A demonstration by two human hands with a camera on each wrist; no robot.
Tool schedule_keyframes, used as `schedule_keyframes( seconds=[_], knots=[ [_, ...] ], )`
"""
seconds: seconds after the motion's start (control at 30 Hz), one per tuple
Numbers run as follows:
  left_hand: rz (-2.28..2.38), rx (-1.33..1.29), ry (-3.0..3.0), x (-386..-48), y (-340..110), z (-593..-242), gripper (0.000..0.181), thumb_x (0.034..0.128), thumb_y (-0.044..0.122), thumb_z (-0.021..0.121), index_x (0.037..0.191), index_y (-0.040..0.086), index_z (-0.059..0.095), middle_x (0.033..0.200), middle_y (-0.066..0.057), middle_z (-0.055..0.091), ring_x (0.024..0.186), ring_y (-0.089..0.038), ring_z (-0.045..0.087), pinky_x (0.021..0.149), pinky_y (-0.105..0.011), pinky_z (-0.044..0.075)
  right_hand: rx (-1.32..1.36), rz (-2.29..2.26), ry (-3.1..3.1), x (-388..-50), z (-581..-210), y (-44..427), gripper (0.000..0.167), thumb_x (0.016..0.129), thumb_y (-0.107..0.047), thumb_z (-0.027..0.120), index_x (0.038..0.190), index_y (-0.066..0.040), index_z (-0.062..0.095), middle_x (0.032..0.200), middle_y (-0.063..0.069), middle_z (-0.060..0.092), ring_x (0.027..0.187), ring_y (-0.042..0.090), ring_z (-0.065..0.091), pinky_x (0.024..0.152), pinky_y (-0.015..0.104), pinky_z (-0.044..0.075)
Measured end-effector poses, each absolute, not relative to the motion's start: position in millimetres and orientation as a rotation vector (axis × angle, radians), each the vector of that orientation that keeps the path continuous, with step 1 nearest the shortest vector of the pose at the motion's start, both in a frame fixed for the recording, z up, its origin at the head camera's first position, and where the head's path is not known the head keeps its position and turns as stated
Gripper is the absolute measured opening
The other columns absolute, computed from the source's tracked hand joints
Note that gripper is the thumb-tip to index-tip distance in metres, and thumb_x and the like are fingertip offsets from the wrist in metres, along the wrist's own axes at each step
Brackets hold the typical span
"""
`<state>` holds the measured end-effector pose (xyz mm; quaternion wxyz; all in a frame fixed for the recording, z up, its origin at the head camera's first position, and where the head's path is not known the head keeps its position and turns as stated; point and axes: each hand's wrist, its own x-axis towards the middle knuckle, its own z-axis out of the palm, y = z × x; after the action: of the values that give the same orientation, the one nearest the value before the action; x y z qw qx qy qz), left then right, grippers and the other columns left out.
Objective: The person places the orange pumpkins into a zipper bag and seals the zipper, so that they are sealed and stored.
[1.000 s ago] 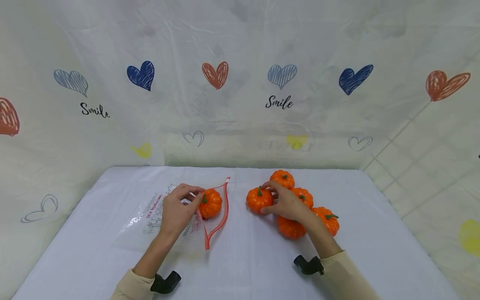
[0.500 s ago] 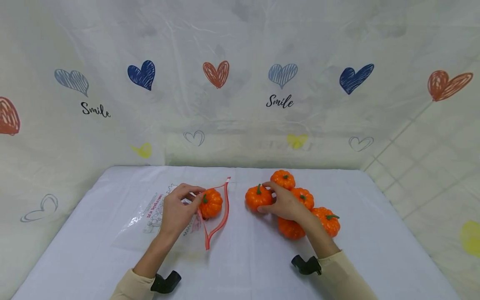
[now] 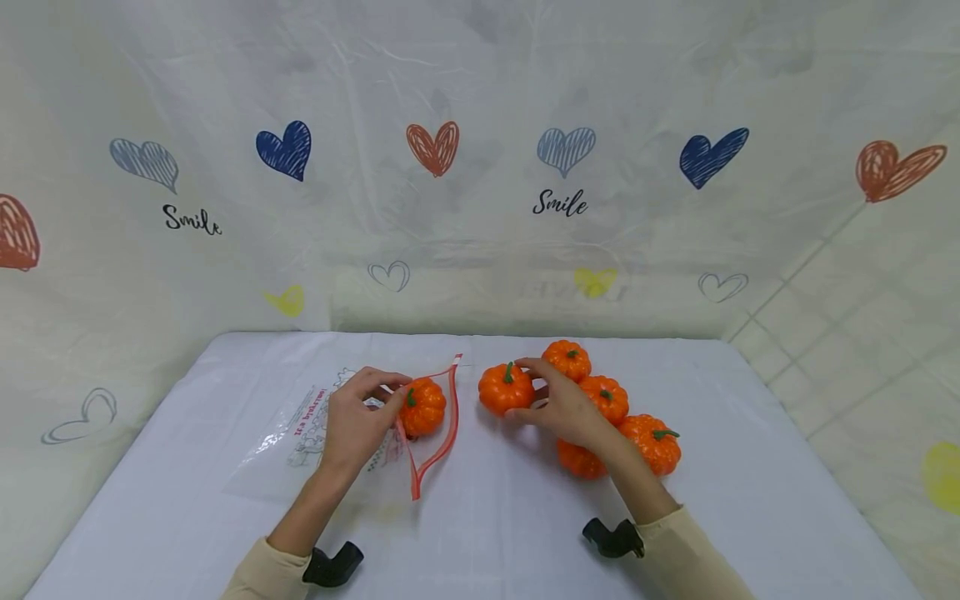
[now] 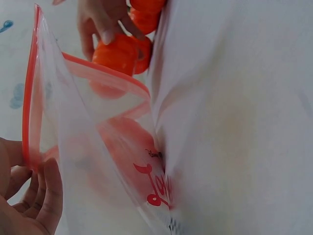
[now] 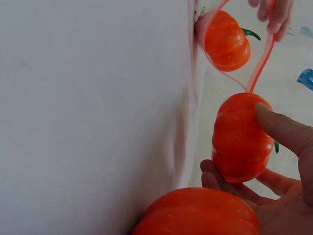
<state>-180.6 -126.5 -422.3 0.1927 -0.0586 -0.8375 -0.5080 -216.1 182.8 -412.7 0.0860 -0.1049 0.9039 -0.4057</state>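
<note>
In the head view, my left hand (image 3: 356, 427) pinches the red-edged mouth of a clear zip bag (image 3: 258, 458), as the left wrist view also shows. A small orange toy pumpkin (image 3: 423, 407) with a green stem sits just inside that mouth; through the plastic it looks blurred orange (image 4: 129, 139). My right hand (image 3: 566, 408) grips another toy pumpkin (image 3: 502, 389), thumb on one side and fingers on the other, to the right of the bag opening. In the right wrist view this held pumpkin (image 5: 242, 139) appears close below the bag's red rim (image 5: 261, 63).
Several more orange pumpkins lie right of and under the right forearm, among them a far one (image 3: 567, 360), a middle one (image 3: 604, 397) and a right one (image 3: 654, 443). A white cloth (image 3: 495, 533) covers the table. Behind stands a sheet (image 3: 480, 217) printed with hearts.
My right hand has moved left and slightly away from me with its pumpkin, closer to the bag and apart from the other pumpkins. My left hand and the bag stay in place.
</note>
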Motion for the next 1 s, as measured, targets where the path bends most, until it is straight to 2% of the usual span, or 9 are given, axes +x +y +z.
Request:
schedule_keyframes(
  seconds=[0.3,0.6,0.77,1.0],
  knots=[
    [-1.419,-0.169,-2.347,-180.8,-124.9,-422.4,0.01,0.0942,0.017,0.077,0.103,0.019,0.082,0.097,0.002,0.072,0.084,-0.014,0.066,0.072,-0.018,0.057,-0.395,-1.237,2.695,-210.5,-422.1,172.7,0.08,0.083,-0.031,0.089,0.151,-0.022,0.049,0.148,0.003,0.057,0.115,0.023,0.065,0.092,0.036,0.061],
    [-1.418,-0.153,-2.357,-180.7,-124.6,-422.8,0.011,0.0946,0.016,0.077,0.104,0.019,0.082,0.098,0.001,0.072,0.085,-0.016,0.065,0.073,-0.017,0.056,-0.421,-1.256,2.694,-206.2,-423.3,165.6,0.079,0.082,-0.026,0.09,0.15,-0.02,0.05,0.15,0.004,0.056,0.114,0.022,0.066,0.09,0.034,0.062],
    [-1.428,-0.144,-2.356,-181.5,-124.9,-423.3,0.011,0.0945,0.017,0.077,0.104,0.019,0.082,0.099,0.0,0.072,0.086,-0.016,0.064,0.072,-0.017,0.055,-0.393,-1.281,2.667,-203.4,-422.1,163.6,0.078,0.082,-0.028,0.09,0.148,-0.018,0.05,0.15,0.004,0.057,0.116,0.022,0.066,0.091,0.036,0.062],
    [-1.432,-0.146,-2.364,-181.4,-124.9,-423.0,0.011,0.095,0.019,0.077,0.104,0.02,0.082,0.099,0.003,0.071,0.087,-0.015,0.064,0.073,-0.018,0.056,-0.351,-1.286,2.623,-197.7,-421.2,161.1,0.075,0.082,-0.033,0.09,0.145,-0.022,0.051,0.147,0.0,0.059,0.116,0.02,0.065,0.093,0.038,0.061]
  ],
)
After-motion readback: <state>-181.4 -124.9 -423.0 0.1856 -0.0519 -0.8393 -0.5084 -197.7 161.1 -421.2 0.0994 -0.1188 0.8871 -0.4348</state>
